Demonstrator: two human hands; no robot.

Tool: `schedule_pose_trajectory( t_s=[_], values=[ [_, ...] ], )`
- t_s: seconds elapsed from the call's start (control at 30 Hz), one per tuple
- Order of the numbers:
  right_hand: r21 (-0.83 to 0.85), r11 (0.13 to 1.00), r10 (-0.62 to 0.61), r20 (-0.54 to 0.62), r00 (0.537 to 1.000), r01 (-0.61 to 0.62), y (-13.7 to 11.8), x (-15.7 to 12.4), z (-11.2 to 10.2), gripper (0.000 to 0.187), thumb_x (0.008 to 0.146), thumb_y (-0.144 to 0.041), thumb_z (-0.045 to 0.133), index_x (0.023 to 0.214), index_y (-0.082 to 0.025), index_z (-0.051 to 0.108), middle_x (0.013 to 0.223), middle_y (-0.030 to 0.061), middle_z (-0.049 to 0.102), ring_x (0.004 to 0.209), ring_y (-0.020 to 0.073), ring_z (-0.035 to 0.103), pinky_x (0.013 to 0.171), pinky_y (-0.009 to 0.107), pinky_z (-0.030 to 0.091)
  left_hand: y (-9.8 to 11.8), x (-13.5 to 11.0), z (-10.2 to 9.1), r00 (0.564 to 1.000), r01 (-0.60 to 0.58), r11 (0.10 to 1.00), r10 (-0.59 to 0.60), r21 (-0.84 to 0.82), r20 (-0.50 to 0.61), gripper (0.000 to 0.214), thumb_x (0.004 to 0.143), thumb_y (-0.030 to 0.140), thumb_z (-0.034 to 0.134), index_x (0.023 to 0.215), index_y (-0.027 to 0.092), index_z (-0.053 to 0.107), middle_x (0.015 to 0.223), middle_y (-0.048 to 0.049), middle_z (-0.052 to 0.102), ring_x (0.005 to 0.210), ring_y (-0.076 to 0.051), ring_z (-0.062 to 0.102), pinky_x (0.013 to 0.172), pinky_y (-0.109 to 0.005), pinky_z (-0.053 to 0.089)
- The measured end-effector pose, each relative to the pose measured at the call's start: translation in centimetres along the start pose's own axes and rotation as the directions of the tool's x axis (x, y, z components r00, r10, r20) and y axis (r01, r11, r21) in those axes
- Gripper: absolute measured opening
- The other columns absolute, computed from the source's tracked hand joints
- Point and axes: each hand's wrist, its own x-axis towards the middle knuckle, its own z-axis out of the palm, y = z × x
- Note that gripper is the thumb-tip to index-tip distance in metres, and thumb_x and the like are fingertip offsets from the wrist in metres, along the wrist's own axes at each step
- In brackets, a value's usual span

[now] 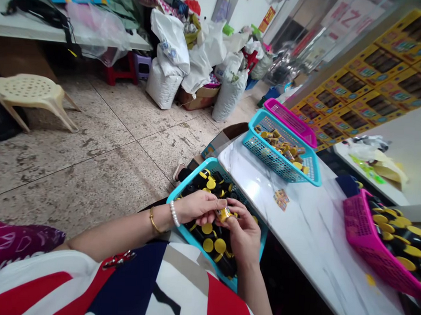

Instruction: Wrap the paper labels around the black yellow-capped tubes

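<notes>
Both my hands meet over a teal basket [175, 188] that rests on my lap and holds several small black bottles with yellow caps [213, 245]. My left hand [198, 207], with a pearl bracelet and a gold bangle at the wrist, pinches a small yellow-wrapped bottle [224, 214]. My right hand [243, 232] curls around the same bottle from the other side. The fingers of both hands are closed on it.
A white marble-look table [309, 228] stands to my right. On it are a second teal basket [284, 168] with gold-labelled bottles, a pink basket [290, 120] behind it, a pink basket [360, 231] of capped bottles and a small label sheet [281, 199]. Yellow boxes [369, 90] are stacked behind. A cream stool [30, 94] and white sacks [197, 63] stand on the floor.
</notes>
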Motion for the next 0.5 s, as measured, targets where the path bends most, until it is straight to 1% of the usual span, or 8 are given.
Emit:
schedule_pose_trajectory(
  t_s=[0.1,0.2,0.27,0.33,0.37,0.43,0.47,0.5],
  values=[
    [-0.176,0.981,-0.073,0.048,0.996,0.081,-0.4,-0.6,0.3,0.042,0.075,-0.026,0.075,0.116,-0.028,0.062,0.127,0.0085,0.057,0.097,0.0229,0.065,0.077,0.036,0.059,-0.4,0.3,0.2,0.998,-0.001,1.0,-0.001,-0.024,-0.055,0.05,0.074,0.065,0.064,0.073,0.015,0.054,0.049,0.0027,0.056,0.034,-0.005,0.044,0.034,-0.017,0.032],
    [-0.359,0.922,-0.113,0.118,0.987,0.148,-0.5,0.0,-0.2,0.027,0.081,-0.027,0.069,0.108,-0.025,0.066,0.111,0.0079,0.065,0.096,0.0224,0.065,0.078,0.034,0.057,-0.9,0.5,0.4,0.997,0.013,0.997,-0.02,-0.079,-0.079,0.051,0.074,0.064,0.065,0.083,0.015,0.054,0.053,0.0017,0.059,0.035,-0.006,0.047,0.035,-0.016,0.034],
    [-0.441,0.889,-0.083,0.111,0.99,0.124,-1.4,2.2,-1.3,0.023,0.082,-0.031,0.067,0.103,-0.022,0.068,0.095,0.007,0.07,0.085,0.0217,0.068,0.074,0.035,0.058,-1.3,0.6,0.6,0.995,0.033,0.993,-0.044,-0.116,-0.092,0.055,0.073,0.063,0.066,0.096,0.015,0.052,0.06,-0.0006,0.064,0.038,-0.008,0.051,0.036,-0.017,0.035],
    [-0.473,0.877,-0.085,0.016,0.996,0.082,-3.5,5.9,-3.1,0.028,0.08,-0.038,0.07,0.101,-0.02,0.069,0.078,0.0044,0.071,0.071,0.0205,0.069,0.068,0.035,0.058,-1.6,0.5,0.7,0.994,0.052,0.991,-0.063,-0.126,-0.084,0.06,0.073,0.061,0.067,0.106,0.015,0.049,0.065,-0.0026,0.067,0.04,-0.009,0.053,0.037,-0.017,0.036],
    [-0.477,0.875,-0.127,-0.07,0.989,0.079,-5.1,8.1,-4.2,0.032,0.078,-0.041,0.071,0.101,-0.019,0.068,0.074,0.0035,0.071,0.067,0.0198,0.069,0.067,0.035,0.058,-1.7,0.5,0.8,0.995,0.061,0.991,-0.07,-0.117,-0.07,0.062,0.073,0.06,0.067,0.109,0.015,0.048,0.067,-0.0031,0.067,0.041,-0.009,0.054,0.037,-0.018,0.037],
    [-0.437,0.887,-0.265,-0.219,0.939,0.149,-8.4,12.3,-6.8,0.041,0.079,-0.047,0.067,0.108,-0.019,0.064,0.093,0.0065,0.073,0.072,0.0197,0.071,0.065,0.033,0.057,-1.8,0.4,0.9,0.997,0.07,0.994,-0.074,-0.083,-0.037,0.061,0.073,0.058,0.069,0.111,0.014,0.049,0.068,-0.0027,0.067,0.042,-0.009,0.054,0.038,-0.018,0.038],
    [-0.447,0.88,-0.292,-0.247,0.924,0.158,-9.9,14.0,-8.1,0.045,0.085,-0.049,0.059,0.12,-0.02,0.059,0.103,0.0075,0.071,0.076,0.0193,0.072,0.065,0.031,0.055,-1.9,0.4,1.0,0.997,0.07,0.995,-0.072,-0.065,-0.024,0.06,0.073,0.056,0.069,0.111,0.013,0.05,0.068,-0.0025,0.067,0.043,-0.009,0.054,0.038,-0.018,0.038],
    [-0.461,0.874,-0.31,-0.28,0.909,0.156,-11.1,15.3,-9.4,0.049,0.086,-0.049,0.056,0.125,-0.019,0.056,0.105,0.0085,0.07,0.074,0.019,0.072,0.061,0.03,0.054,-1.9,0.4,1.0,0.997,0.069,0.996,-0.07,-0.05,-0.015,0.059,0.074,0.055,0.07,0.11,0.013,0.051,0.068,-0.0023,0.067,0.043,-0.008,0.054,0.039,-0.018,0.038]
  ],
)
